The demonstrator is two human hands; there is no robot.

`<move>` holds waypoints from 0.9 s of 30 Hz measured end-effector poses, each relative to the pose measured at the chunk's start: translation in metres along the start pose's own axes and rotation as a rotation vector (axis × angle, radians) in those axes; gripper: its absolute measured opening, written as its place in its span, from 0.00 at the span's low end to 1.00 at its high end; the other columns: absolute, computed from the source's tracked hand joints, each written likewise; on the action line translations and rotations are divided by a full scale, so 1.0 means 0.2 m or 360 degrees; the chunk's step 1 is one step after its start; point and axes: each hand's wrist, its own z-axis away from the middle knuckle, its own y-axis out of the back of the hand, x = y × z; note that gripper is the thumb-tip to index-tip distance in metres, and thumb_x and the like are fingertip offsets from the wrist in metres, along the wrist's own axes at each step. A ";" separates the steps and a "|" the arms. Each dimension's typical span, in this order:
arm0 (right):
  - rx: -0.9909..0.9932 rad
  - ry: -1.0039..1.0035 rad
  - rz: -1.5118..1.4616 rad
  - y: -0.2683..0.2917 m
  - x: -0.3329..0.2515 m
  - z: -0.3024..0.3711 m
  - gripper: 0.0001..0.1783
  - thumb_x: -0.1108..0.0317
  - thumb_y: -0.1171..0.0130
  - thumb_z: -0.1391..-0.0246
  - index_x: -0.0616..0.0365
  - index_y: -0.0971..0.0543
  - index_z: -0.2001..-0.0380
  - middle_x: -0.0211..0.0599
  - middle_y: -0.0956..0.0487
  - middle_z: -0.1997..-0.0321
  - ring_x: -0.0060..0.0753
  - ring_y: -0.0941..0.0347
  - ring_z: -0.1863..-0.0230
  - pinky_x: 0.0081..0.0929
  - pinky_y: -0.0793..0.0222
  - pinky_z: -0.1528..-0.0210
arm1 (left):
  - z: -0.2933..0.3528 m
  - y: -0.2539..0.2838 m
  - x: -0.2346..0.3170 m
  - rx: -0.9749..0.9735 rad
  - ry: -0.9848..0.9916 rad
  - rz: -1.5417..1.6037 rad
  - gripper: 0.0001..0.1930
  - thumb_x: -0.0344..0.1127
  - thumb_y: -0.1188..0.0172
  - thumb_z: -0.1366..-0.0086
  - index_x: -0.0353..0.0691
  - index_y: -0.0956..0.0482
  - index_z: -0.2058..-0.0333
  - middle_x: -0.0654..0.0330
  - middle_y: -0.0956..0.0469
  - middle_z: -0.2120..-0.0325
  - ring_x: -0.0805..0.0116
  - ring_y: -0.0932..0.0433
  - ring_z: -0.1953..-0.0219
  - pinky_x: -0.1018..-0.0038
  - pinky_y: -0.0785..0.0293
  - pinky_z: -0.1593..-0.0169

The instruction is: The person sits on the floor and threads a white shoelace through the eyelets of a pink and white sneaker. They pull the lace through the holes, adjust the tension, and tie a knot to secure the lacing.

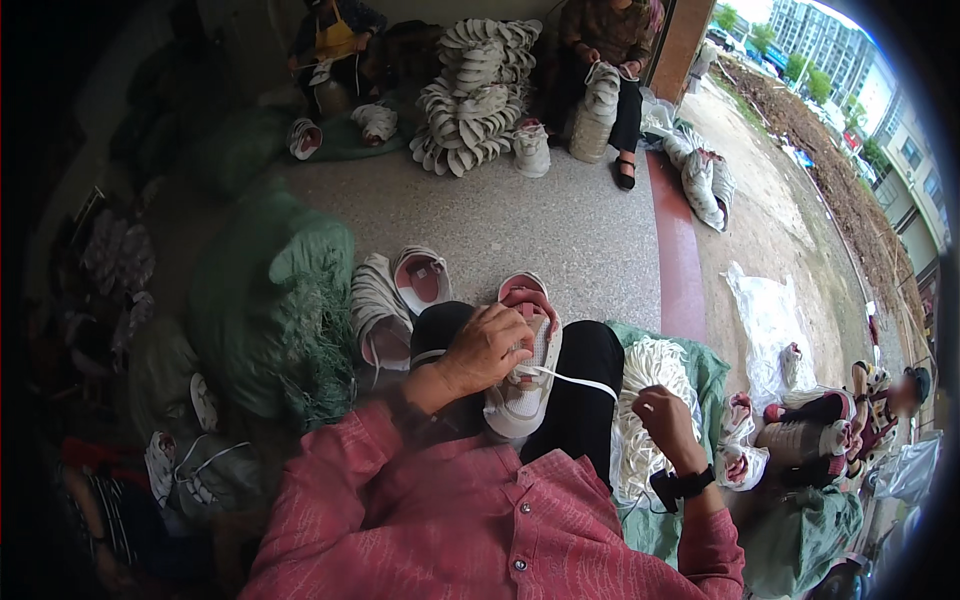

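A white and beige sneaker with a pink lining stands on my lap between my knees, its toe toward me. My left hand lies over its lacing area, fingers bent and closed on the upper. From the eyelets a white shoelace runs out to the right and bends down past my right knee. My right hand is raised to the right of the shoe with its fingers curled together; whatever is between the fingertips is too small to make out. Under that hand lies a thick bundle of white shoelaces.
At my left are a stack of nested shoe uppers, a pink-lined shoe and a bulging green sack. Ahead, a tall shoe pile stands between two seated people. Another person sits at the right among shoes. Clear plastic lies there.
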 end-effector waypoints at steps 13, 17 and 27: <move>-0.0081 0.0312 -0.0481 -0.25 -0.43 -0.34 0.08 0.67 0.39 0.44 0.58 0.16 0.64 0.41 0.20 0.65 0.46 0.21 0.63 0.35 0.27 0.60 | -0.15 -0.11 -0.06 -0.0690 0.0377 0.0620 0.08 0.39 0.32 0.47 0.47 0.15 0.68 0.64 0.23 0.67 0.66 0.23 0.59 0.67 0.34 0.48; -0.0145 0.0264 -0.0542 -0.24 -0.42 -0.34 0.08 0.66 0.39 0.44 0.57 0.16 0.66 0.40 0.19 0.64 0.48 0.20 0.62 0.36 0.26 0.59 | -0.15 -0.14 -0.08 -0.0705 0.0307 0.0511 0.07 0.42 0.34 0.46 0.52 0.12 0.70 0.63 0.22 0.66 0.63 0.23 0.56 0.62 0.36 0.46; -0.0112 0.0042 -0.0480 -0.33 -0.44 -0.36 0.11 0.64 0.36 0.50 0.60 0.15 0.68 0.43 0.18 0.68 0.46 0.20 0.66 0.36 0.25 0.63 | -0.13 -0.16 -0.07 -0.0718 0.0259 0.0431 0.05 0.39 0.32 0.47 0.52 0.13 0.71 0.68 0.21 0.65 0.68 0.23 0.55 0.61 0.41 0.45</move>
